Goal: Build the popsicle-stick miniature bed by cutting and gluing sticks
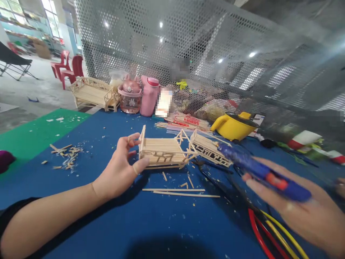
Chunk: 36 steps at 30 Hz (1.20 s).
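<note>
Thumb and fingers of my left hand [117, 163] grip the left end of a small wooden-stick model [161, 145], which has a slatted top and a latticed side. My right hand [304, 212] is wrapped around a blue glue gun [242, 162] with a red patch, somewhat blurred. Its tip points left, over a second slatted stick piece [208, 145] that lies right of the model. Below the model are two long thin sticks [185, 194] and several short offcuts [165, 176]. Dark-jawed pliers [212, 178] lie between the model and my right hand.
Red and yellow handles [254, 226] lie at the lower right. Stick scraps [67, 154] are piled at left. Along the back stand a larger stick model [93, 94], a pink jar [130, 100], a pink bottle [149, 97], stick bundles [185, 120] and a yellow pot [234, 127], before a perforated metal screen [129, 39].
</note>
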Tool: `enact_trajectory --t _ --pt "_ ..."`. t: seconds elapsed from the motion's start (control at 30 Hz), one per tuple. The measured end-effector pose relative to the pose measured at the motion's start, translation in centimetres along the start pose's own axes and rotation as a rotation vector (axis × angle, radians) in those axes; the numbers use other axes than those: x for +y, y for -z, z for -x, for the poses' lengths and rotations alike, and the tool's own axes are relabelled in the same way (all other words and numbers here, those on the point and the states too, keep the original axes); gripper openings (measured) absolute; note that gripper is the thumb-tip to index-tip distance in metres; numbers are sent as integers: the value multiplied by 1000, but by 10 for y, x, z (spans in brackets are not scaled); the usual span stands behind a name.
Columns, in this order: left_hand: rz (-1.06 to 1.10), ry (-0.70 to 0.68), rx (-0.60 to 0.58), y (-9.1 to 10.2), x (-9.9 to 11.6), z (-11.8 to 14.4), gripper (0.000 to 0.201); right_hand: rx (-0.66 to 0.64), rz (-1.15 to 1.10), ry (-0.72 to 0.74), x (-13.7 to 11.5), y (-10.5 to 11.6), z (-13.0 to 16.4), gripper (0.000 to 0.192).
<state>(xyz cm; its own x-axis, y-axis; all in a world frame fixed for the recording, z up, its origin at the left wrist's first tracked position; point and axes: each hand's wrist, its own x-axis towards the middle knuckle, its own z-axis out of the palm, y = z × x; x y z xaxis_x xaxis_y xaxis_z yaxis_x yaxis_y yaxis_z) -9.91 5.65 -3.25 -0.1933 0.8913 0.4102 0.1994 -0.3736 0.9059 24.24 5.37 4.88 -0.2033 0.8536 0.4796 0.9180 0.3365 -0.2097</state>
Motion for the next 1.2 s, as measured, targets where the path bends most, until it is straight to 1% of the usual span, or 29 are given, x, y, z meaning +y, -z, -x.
enact_trajectory --t 0.03,0.1,0.17,0.23,0.33,0.4,0.47,0.57,0.63,0.7,0.77,1.0,1.2 --pt "33 32 -43 -1 0 0 34 -31 13 49 -8 0 14 41" --pt "22 25 -74 -1 1 3 38 -70 46 115 -19 -3 36 46" --pt "-34 15 -71 -1 5 8 42 -75 79 155 -28 -9 47 49" --pt "-79 12 -70 -2 9 16 44 -56 106 179 -34 -14 51 48" --pt "-64 -28 -71 -5 14 30 46 -20 129 166 -39 -19 51 45" --pt "-46 -80 -83 -7 15 37 42 4 140 151 -42 -21 50 45" --pt "-72 -150 -72 -7 15 40 38 22 148 161 -42 -24 50 45" --pt "-174 -284 -41 -5 15 39 36 74 165 187 -42 -27 50 45" --pt "-234 -361 -67 -2 15 38 35 106 176 200 -41 -29 49 44" --pt "-271 -407 -117 0 16 37 34 114 180 210 -39 -30 48 43" --pt "-288 -429 -152 1 17 38 32 107 178 212 -38 -31 47 43" --pt "-310 -441 -179 0 19 39 30 75 164 193 -33 -37 46 43" --pt "-337 -477 -204 2 22 37 29 85 178 192 -36 -35 45 41"
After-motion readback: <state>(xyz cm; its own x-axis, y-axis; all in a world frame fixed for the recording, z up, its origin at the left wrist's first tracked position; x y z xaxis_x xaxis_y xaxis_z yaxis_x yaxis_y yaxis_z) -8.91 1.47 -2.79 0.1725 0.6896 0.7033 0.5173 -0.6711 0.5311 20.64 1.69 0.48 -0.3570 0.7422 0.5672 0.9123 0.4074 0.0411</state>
